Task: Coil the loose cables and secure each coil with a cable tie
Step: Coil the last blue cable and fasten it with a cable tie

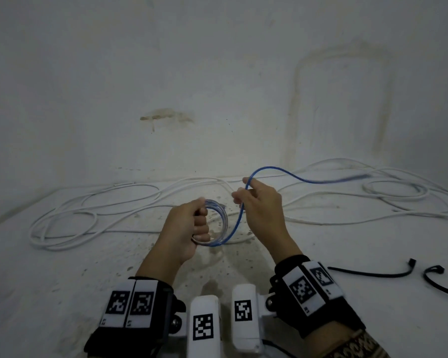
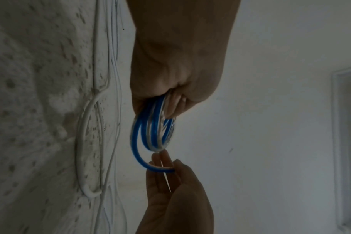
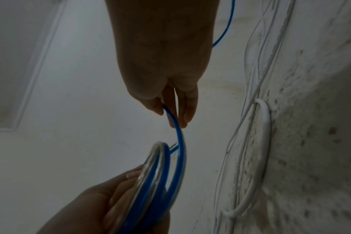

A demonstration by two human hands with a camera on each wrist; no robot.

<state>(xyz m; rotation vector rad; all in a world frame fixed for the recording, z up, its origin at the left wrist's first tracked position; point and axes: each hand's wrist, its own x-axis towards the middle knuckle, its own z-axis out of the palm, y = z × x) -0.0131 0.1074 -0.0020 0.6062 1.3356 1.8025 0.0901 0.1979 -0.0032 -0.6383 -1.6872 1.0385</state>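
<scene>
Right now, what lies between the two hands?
One curved run of blue cable, from the coil in the left hand to the right hand; clearest in the head view.

We see the head view dim and evenly lit, without glare, corners darkened, the wall-floor line bowed by the wide lens. The blue cable (image 1: 308,180) smears with motion blur beyond the right hand (image 1: 263,210). Both wrist views are darker and grainy, hands in shadow.
</scene>
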